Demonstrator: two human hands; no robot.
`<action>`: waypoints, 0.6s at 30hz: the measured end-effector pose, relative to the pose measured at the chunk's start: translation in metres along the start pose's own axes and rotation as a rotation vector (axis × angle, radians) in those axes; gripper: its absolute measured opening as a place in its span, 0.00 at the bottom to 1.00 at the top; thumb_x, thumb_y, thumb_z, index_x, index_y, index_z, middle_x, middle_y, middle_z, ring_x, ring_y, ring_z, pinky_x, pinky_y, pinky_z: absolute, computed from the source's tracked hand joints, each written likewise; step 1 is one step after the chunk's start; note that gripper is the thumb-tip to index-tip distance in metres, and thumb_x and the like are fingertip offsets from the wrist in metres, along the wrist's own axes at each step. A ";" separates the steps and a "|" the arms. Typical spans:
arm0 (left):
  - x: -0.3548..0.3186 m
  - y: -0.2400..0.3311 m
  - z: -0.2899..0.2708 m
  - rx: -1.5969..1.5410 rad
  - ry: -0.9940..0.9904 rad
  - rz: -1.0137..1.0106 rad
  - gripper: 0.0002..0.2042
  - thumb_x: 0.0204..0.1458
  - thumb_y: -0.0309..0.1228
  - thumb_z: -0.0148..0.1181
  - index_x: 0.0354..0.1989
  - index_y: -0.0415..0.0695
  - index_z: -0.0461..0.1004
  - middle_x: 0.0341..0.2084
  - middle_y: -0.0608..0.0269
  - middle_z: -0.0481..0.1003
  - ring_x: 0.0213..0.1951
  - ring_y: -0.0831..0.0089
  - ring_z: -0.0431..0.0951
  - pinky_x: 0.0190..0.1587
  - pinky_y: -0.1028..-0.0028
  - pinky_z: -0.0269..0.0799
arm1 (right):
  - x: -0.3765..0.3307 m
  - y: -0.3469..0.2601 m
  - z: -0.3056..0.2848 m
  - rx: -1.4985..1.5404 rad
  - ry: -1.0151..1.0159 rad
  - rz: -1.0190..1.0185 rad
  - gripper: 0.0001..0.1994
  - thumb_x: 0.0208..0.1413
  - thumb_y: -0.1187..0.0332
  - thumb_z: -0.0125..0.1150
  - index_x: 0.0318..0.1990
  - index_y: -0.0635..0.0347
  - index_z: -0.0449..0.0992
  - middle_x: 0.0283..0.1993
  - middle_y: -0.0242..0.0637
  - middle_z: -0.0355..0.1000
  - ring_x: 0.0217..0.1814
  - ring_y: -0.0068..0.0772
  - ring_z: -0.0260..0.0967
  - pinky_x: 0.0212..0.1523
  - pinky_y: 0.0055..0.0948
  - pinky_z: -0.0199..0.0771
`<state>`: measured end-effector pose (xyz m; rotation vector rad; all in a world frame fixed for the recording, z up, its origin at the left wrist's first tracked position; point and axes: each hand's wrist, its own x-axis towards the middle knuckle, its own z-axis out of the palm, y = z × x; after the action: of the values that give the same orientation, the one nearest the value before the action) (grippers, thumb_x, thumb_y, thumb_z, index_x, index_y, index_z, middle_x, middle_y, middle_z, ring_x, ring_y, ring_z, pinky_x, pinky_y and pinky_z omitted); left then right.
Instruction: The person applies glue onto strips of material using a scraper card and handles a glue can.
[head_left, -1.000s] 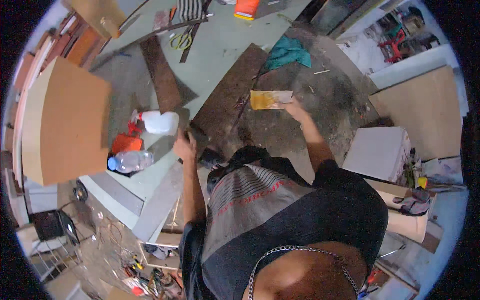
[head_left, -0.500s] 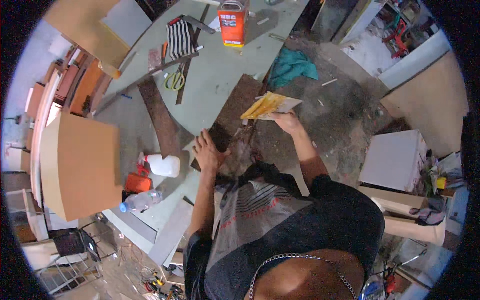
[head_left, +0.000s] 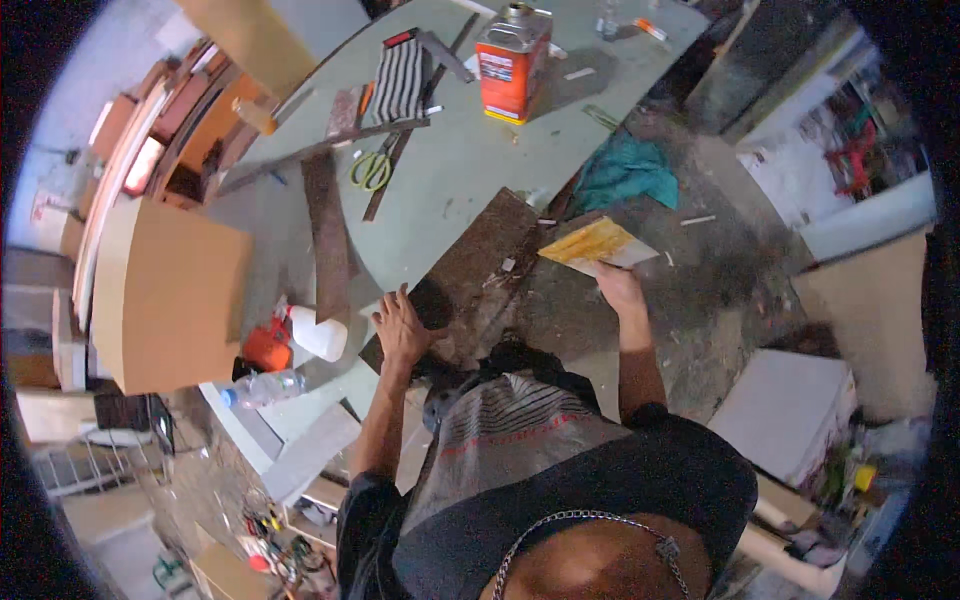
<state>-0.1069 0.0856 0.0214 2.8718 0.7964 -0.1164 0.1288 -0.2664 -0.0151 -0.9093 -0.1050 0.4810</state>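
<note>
My left hand point(head_left: 403, 328) lies with fingers spread on the near end of a dark brown board point(head_left: 475, 245), pressed to its left edge. This board lies along the right edge of the pale green table point(head_left: 440, 170), with small scraps on its surface. Off to the right, past the table edge, my right hand point(head_left: 621, 290) grips the near edge of a flat pale piece point(head_left: 600, 245) with a thick yellow smear on top. That piece is raised and apart from the board; my fingers beneath it are partly hidden.
A red metal can point(head_left: 512, 70), scissors point(head_left: 371, 170) and a striped cloth point(head_left: 400, 80) are farther up the table. Left of my left hand are a white spray bottle point(head_left: 318, 335), a clear plastic bottle point(head_left: 268, 388) and a cardboard box point(head_left: 170, 295). A teal cloth point(head_left: 628, 175) hangs by the right edge.
My right hand has moved the yellow-smeared piece rightward, away from the board. My left hand stays on the board. The whole view has shifted slightly.
</note>
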 end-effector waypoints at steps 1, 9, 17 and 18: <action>-0.003 -0.001 0.002 -0.001 0.039 0.010 0.61 0.25 0.59 0.79 0.68 0.41 0.54 0.54 0.52 0.67 0.58 0.53 0.66 0.57 0.49 0.60 | 0.004 0.001 -0.008 0.012 0.011 0.007 0.26 0.51 0.84 0.63 0.59 0.63 0.68 0.60 0.37 0.70 0.63 0.38 0.66 0.66 0.40 0.65; -0.014 0.023 -0.050 -0.077 0.063 -0.032 0.57 0.25 0.55 0.80 0.66 0.43 0.57 0.54 0.50 0.68 0.58 0.50 0.68 0.58 0.49 0.62 | 0.003 0.001 -0.015 -0.080 0.045 -0.034 0.22 0.54 0.78 0.65 0.58 0.64 0.70 0.57 0.38 0.73 0.60 0.41 0.69 0.64 0.38 0.66; -0.055 -0.044 -0.050 -0.590 0.083 -0.177 0.55 0.19 0.48 0.85 0.60 0.38 0.63 0.48 0.40 0.72 0.51 0.47 0.74 0.53 0.53 0.71 | -0.026 -0.002 -0.041 -0.229 0.127 -0.037 0.26 0.51 0.84 0.60 0.60 0.62 0.67 0.58 0.38 0.70 0.62 0.41 0.67 0.65 0.43 0.63; -0.056 -0.041 -0.062 -0.597 0.128 -0.168 0.54 0.19 0.46 0.86 0.59 0.37 0.64 0.46 0.41 0.73 0.49 0.49 0.75 0.51 0.55 0.72 | -0.030 -0.003 -0.041 -0.228 0.130 -0.036 0.26 0.51 0.84 0.60 0.60 0.62 0.67 0.58 0.38 0.70 0.62 0.41 0.67 0.65 0.43 0.63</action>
<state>-0.1738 0.1024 0.0835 2.2658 0.9085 0.2471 0.1154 -0.3112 -0.0351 -1.1582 -0.0582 0.3796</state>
